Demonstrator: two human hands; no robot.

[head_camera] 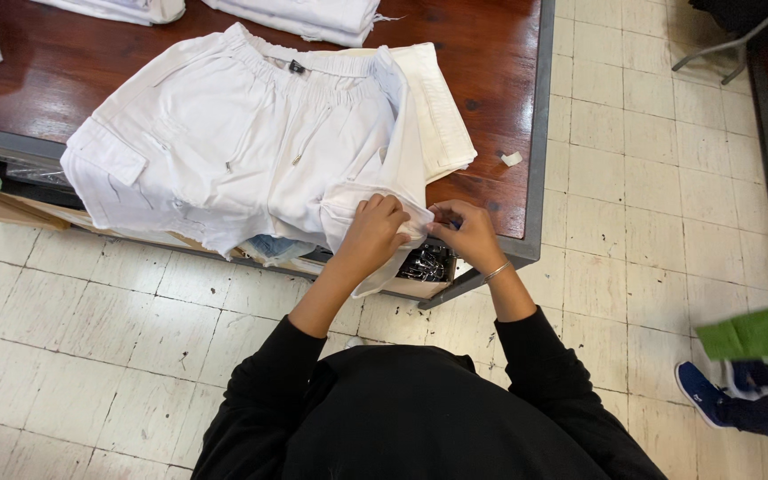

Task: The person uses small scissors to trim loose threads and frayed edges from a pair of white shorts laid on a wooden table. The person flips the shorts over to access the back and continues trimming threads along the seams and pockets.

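Pinching the hem of one pair of white cargo shorts (251,142), the person works with both hands at the near corner of a dark wooden table (500,107). The left hand (375,233) has its fingers curled closed around a fold of the white cloth, knuckles up. The right hand (466,233) sits just beside it, fingertips pressed together on the same edge of cloth; one thin bracelet (496,272) circles that wrist. The shorts lie spread flat on the table, elastic waistband away from the person, one flapped cargo pocket showing at the left leg, and the leg being held hangs a little over the table's metal edge.

Under the shorts lies one folded cream garment (442,116), its corner sticking out toward the right. Three more folded white pieces sit along the far edge of the table. One small white scrap (511,159) rests near the table's right rim. Below the hands, one box of dark metal clips (427,264) shows on a lower shelf. One other person's blue shoe (702,393) stands on the tiled floor, well apart.
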